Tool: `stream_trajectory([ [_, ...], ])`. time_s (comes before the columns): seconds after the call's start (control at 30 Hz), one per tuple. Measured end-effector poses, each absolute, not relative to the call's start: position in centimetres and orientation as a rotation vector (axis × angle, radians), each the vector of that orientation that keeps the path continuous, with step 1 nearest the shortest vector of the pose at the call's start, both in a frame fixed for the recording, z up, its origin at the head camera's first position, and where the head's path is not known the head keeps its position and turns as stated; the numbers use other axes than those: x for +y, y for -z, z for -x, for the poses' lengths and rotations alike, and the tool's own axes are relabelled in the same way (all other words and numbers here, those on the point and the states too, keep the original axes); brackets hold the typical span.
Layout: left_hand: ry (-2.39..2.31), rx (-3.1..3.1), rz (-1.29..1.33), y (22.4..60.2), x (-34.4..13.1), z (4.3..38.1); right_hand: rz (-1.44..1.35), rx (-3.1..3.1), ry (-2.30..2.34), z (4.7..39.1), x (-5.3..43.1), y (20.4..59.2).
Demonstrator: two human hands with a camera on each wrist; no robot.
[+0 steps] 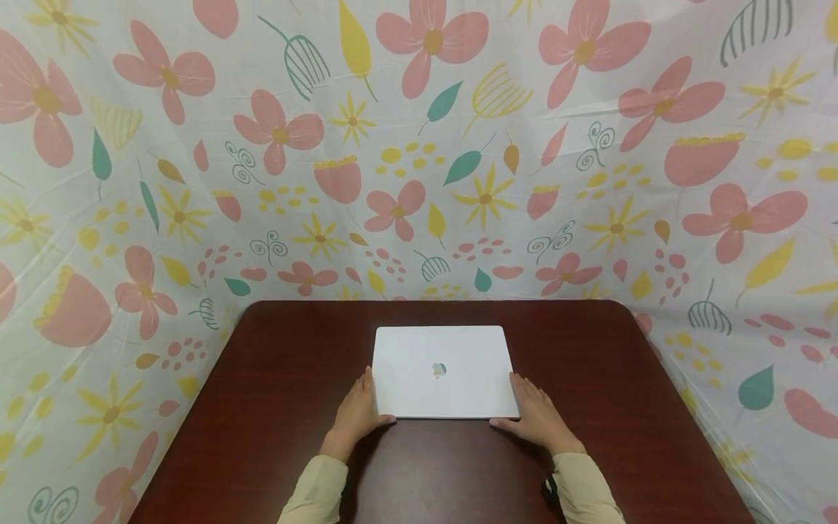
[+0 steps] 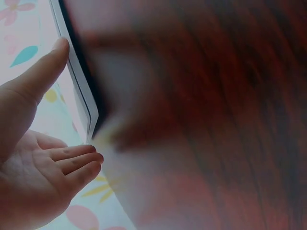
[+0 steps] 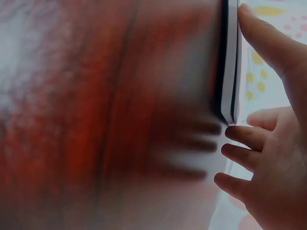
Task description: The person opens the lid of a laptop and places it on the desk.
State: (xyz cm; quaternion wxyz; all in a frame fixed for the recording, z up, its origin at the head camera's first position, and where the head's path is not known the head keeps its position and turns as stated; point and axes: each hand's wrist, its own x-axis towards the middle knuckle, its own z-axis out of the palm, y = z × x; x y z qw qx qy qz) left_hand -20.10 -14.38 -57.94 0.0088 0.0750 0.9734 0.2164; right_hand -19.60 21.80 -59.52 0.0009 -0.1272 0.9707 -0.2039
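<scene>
A closed silver laptop (image 1: 445, 364) with an apple logo on its lid lies flat on the dark reddish-brown table (image 1: 275, 349). At its near left corner is my left hand (image 1: 356, 411), fingers straight along the left side and thumb on the front edge. Mirroring it, my right hand (image 1: 538, 413) lies at the near right corner, thumb against the front edge. In the left wrist view, the thumb touches the laptop's edge (image 2: 79, 81). Straight, spread fingers stand beside the laptop's corner (image 3: 230, 108) in the right wrist view.
A white cloth (image 1: 419, 240) printed with pink, yellow and green flowers and leaves hangs behind the table and along both sides. The table's far edge runs behind the laptop. Light sleeves cover both forearms, and a dark band shows at the right wrist.
</scene>
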Motion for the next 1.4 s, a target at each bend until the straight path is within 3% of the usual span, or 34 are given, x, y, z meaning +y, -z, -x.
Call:
stream_trajectory([
  [1.4, -0.816, 2.97, -0.303, 58.62, -14.69, 19.76, 0.517, 3.129, 0.588, 19.34, 22.71, 59.21],
])
